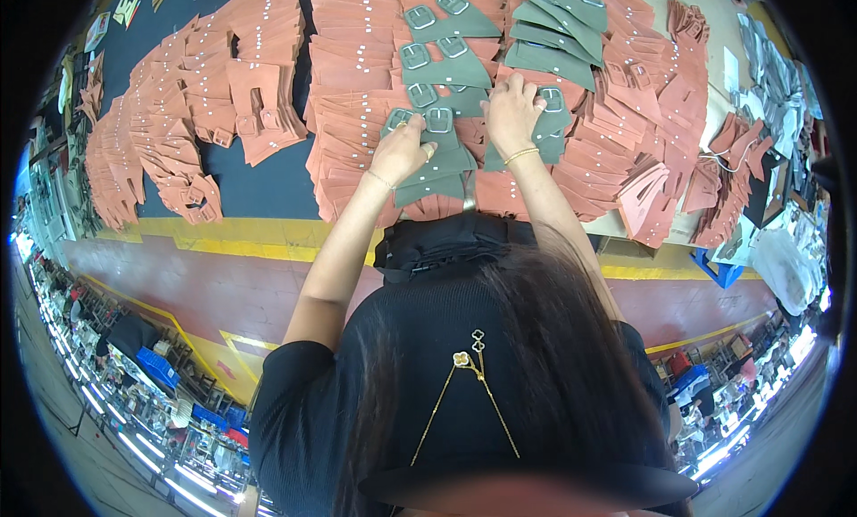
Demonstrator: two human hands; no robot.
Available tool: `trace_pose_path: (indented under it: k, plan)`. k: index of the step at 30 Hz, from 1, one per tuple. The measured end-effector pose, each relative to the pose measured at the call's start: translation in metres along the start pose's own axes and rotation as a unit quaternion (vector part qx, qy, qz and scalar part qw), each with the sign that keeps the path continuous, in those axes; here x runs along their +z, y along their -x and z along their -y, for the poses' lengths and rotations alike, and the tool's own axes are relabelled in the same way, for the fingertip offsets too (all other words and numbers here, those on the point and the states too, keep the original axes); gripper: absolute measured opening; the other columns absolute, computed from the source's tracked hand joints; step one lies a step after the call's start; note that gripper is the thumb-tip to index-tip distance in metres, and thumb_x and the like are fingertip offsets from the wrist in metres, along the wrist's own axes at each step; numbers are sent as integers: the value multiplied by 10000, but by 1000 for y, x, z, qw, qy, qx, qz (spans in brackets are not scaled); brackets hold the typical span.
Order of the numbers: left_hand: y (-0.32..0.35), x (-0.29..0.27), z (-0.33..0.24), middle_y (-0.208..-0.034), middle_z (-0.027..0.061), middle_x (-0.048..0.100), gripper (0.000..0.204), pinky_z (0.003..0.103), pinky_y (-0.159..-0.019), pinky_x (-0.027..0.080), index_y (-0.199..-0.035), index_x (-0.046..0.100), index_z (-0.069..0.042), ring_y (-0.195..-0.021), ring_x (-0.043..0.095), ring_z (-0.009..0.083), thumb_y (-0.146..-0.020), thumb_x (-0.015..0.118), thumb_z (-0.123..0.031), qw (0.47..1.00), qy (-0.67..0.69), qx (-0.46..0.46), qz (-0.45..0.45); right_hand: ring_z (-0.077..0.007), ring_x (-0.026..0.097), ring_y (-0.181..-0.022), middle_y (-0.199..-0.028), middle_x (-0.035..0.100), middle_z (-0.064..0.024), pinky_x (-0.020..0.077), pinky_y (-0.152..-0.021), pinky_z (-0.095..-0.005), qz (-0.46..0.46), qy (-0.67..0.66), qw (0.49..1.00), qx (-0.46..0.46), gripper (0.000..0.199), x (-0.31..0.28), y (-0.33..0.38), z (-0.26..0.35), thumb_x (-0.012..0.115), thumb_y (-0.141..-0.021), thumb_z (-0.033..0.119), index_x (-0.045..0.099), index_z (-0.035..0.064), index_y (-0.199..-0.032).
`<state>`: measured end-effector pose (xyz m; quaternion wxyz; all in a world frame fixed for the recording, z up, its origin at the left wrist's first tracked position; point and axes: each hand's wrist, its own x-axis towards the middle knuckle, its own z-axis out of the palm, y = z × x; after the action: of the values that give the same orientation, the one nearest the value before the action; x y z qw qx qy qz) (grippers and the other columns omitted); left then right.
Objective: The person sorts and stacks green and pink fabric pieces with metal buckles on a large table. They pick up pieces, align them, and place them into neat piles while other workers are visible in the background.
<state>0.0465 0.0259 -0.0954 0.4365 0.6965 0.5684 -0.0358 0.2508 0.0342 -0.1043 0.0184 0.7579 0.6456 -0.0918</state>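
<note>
On the table lie rows of green flat strap pieces, each with two silver buckles. My left hand (406, 151) rests over the left end of one green buckled piece (453, 140), thumb apart from the bent fingers; one buckle (438, 120) shows to its right. To the right, my right hand (512, 115) lies on another green buckled piece (552, 124) with its fingers spread, and a buckle (551, 99) is visible beside them. Parts of both pieces are hidden under my hands. Further green buckled pieces (451, 70) overlap in a column beyond my hands.
Overlapping orange-brown pieces (353, 62) spread beneath and around the green ones. More orange-brown stacks (263, 97) lie left on the dark table surface (268, 187). A fanned green stack (553, 57) sits far right. A clear plastic bag (790, 271) hangs near the right table edge.
</note>
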Motion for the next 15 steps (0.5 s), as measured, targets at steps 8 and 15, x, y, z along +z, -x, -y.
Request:
trace_pose_path:
  k: [8,15]
  plan:
    - [8,-4,-1,-1085,265,605,467,466,-868,468,-1172,494,-3,-1014,595,414,-823,658,-267,999,30,-25,24,-312,666,-750,-759,677,-137,513,-717,-412,110,-294,949,29,189,-21,-12,-14,710,-781,207,645,31,-790]
    - [8,6,4,-896,166,635,464,423,-798,478,-1169,516,-12,-892,618,343,-816,680,-265,1000,6,-12,-19,-210,684,-639,-718,671,-101,541,-579,-324,158,-380,908,84,172,-19,-12,-13,685,-815,152,607,-2,-809]
